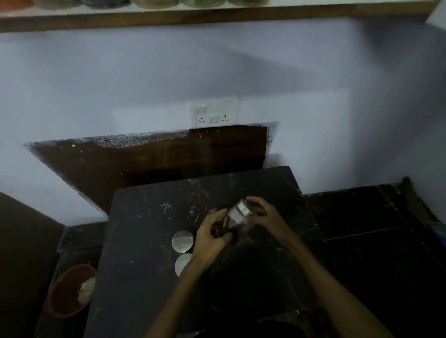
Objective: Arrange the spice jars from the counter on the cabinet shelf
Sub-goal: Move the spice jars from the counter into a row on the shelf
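Several jars line the shelf (pixel 217 18); both hands' fingers grip a tilted spice jar (pixel 235 217), left hand (pixel 212 235), right hand (pixel 264 212), two more jars (pixel 182 241) just left of it on the tabletop (pixel 144 241)

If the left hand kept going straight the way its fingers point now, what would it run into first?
The left hand points up and right, straight at the tilted clear glass spice jar with a steel lid it already grips, so that comes first. Beyond it is the right hand on the jar's other side.

Shelf jars (pixel 154 3): cut off by top edge, contents unclear. Second lid (pixel 182 263): partly hidden behind left forearm. Held jar (pixel 235 217): blurred.
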